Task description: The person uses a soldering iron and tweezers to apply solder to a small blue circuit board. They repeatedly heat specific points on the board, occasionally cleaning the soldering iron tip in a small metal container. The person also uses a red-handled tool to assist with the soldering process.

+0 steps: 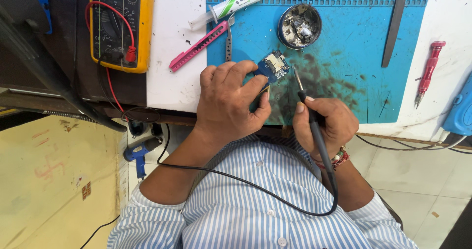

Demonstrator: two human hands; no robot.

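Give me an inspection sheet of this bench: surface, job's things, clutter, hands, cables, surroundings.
Surface: blue work mat on a white bench top, dark stains around the centre.
Job's things: small blue circuit board on the mat; soldering iron, tip close to the board.
Clutter: pink utility knife, syringe tube, round tin of scraps, metal file, red screwdriver, yellow multimeter.
Hands: left hand steadies the board; right hand grips the iron.
Cables: black iron cord across the shirt; red probe lead.
Surroundings: blue glue gun below the bench, tiled floor.
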